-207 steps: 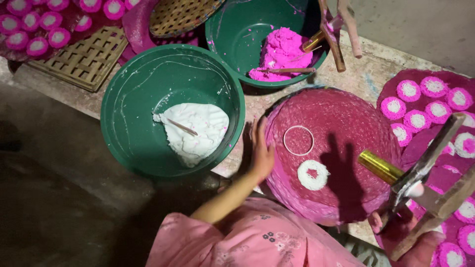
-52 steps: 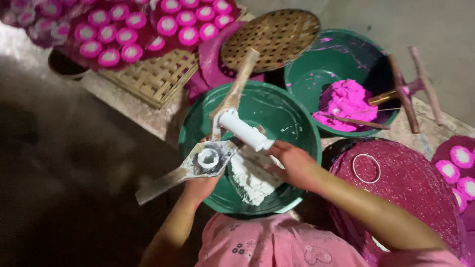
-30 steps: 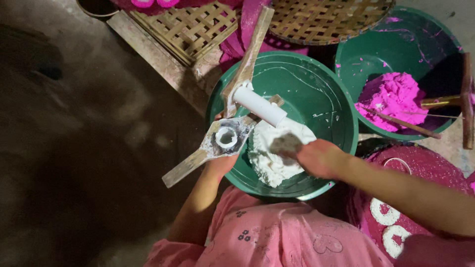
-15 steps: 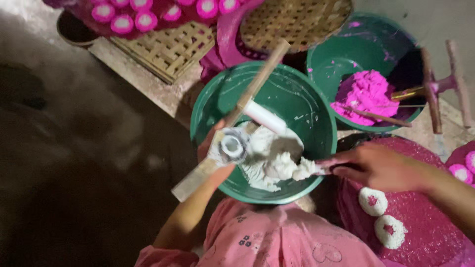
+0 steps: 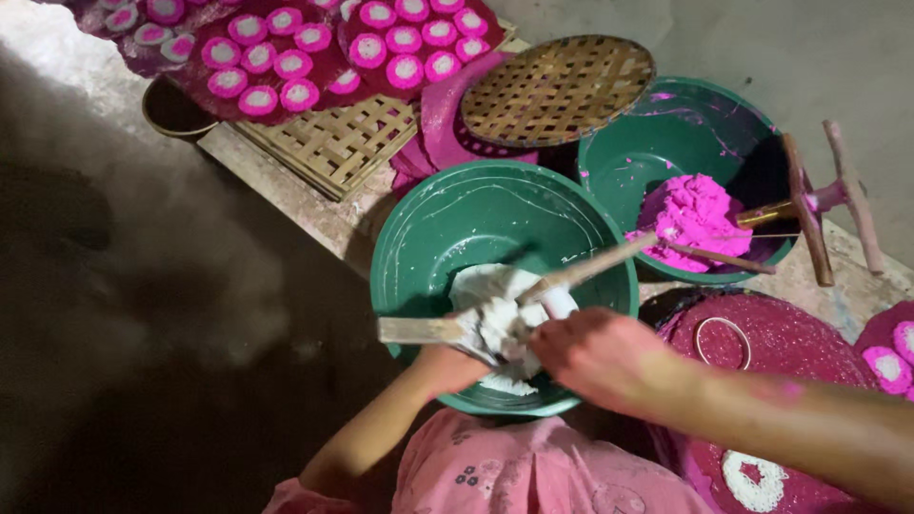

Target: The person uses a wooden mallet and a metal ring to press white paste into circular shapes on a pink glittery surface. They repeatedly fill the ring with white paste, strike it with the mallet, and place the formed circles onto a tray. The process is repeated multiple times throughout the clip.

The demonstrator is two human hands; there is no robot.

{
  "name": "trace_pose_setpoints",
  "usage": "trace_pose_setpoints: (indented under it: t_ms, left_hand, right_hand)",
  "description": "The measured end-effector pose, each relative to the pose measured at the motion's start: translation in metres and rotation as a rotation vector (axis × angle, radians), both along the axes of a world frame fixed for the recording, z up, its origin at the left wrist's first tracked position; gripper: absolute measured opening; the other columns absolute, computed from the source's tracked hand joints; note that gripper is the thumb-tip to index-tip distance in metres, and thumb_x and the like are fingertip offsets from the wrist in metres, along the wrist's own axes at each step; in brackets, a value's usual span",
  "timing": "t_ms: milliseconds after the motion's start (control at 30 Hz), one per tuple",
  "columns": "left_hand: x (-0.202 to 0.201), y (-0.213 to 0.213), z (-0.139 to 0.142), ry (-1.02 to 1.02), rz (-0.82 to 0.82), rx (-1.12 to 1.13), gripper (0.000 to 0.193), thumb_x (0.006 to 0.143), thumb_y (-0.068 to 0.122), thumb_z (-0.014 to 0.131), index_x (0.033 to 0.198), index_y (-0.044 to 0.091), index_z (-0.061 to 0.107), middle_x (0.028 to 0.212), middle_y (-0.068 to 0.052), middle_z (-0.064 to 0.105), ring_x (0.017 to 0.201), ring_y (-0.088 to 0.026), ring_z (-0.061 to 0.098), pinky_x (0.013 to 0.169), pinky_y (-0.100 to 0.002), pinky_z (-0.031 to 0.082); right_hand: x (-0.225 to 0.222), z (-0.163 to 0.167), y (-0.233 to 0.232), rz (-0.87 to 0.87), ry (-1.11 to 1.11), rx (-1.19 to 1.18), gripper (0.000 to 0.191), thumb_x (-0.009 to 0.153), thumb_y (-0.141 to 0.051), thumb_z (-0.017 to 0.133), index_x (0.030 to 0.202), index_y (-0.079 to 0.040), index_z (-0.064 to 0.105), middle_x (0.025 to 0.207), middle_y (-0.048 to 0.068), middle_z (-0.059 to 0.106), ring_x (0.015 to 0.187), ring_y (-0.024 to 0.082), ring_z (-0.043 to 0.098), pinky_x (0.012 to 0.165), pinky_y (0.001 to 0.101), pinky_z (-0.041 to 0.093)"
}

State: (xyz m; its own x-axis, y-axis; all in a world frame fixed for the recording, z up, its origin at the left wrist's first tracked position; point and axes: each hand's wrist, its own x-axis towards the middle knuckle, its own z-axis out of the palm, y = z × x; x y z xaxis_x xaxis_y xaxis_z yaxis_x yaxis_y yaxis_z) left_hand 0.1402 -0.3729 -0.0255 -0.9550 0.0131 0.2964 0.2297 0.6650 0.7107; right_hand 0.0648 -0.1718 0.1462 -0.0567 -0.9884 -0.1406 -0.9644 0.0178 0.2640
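Note:
A green bowl in front of me holds white dough. My left hand grips a wooden press tool with two wooden arms, held level over the bowl's near side. My right hand is closed over the tool's white cylinder end and pushes white dough into it. One wooden arm of the tool slants up to the right over the bowl.
A second green bowl at right holds pink dough and another wooden tool. A pink round tray with a metal ring lies at lower right. Woven bamboo mats and trays of pink-and-white cakes sit beyond.
My right hand came back from the pink tray to the tool and now presses dough at its end. The tool dropped lower over the white dough bowl.

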Motion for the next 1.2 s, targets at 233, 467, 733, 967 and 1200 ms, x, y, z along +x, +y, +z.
trace_pose_setpoints:
  t_ms: [233, 467, 733, 967, 1200]
  left_hand:
    - [-0.007, -0.023, 0.007, 0.132, 0.202, 0.247, 0.046, 0.090, 0.025, 0.069, 0.133, 0.010, 0.062, 0.125, -0.009, 0.071, 0.110, -0.025, 0.072, 0.099, -0.035, 0.056]
    - [-0.028, -0.003, 0.022, 0.117, 0.099, 0.222, 0.058, 0.081, 0.023, 0.079, 0.135, 0.012, 0.060, 0.127, -0.007, 0.070, 0.112, -0.021, 0.070, 0.099, -0.032, 0.056]
    - [-0.027, -0.012, 0.027, -0.236, 0.260, 0.009, 0.052, 0.086, 0.042, 0.075, 0.130, 0.017, 0.063, 0.122, -0.005, 0.071, 0.109, -0.023, 0.069, 0.095, -0.036, 0.055]
    - [-0.029, -0.029, 0.060, -0.019, 0.298, -0.093, 0.073, 0.072, 0.033, 0.082, 0.138, 0.018, 0.056, 0.122, -0.010, 0.068, 0.106, -0.032, 0.067, 0.086, -0.042, 0.056]
    - [-0.038, -0.013, 0.025, -0.056, 0.390, 0.490, 0.060, 0.072, 0.017, 0.083, 0.129, 0.013, 0.066, 0.120, -0.008, 0.073, 0.107, -0.026, 0.072, 0.093, -0.035, 0.058]
  right_hand:
    - [-0.036, 0.070, 0.014, -0.406, -0.110, 0.107, 0.028, 0.092, -0.029, 0.058, 0.118, -0.027, 0.068, 0.088, -0.001, 0.070, 0.073, 0.025, 0.072, 0.058, 0.0436, 0.057]
    - [-0.042, 0.043, -0.030, -0.422, -0.010, 0.365, 0.023, 0.093, -0.022, 0.058, 0.115, -0.019, 0.065, 0.089, 0.008, 0.074, 0.076, 0.027, 0.072, 0.060, 0.0436, 0.058]
    - [-0.024, 0.021, -0.008, -0.229, 0.013, 0.114, 0.025, 0.082, -0.015, 0.061, 0.107, -0.011, 0.067, 0.092, 0.008, 0.070, 0.073, 0.025, 0.072, 0.056, 0.0384, 0.058]
    - [-0.036, 0.054, -0.024, -0.344, 0.047, 0.271, 0.029, 0.087, -0.021, 0.060, 0.115, -0.011, 0.065, 0.095, 0.008, 0.070, 0.077, 0.027, 0.072, 0.055, 0.0408, 0.059]
    - [-0.029, 0.003, -0.028, -0.185, -0.008, -0.036, 0.028, 0.082, -0.020, 0.063, 0.106, -0.008, 0.066, 0.085, 0.010, 0.070, 0.066, 0.025, 0.072, 0.054, 0.0382, 0.058]
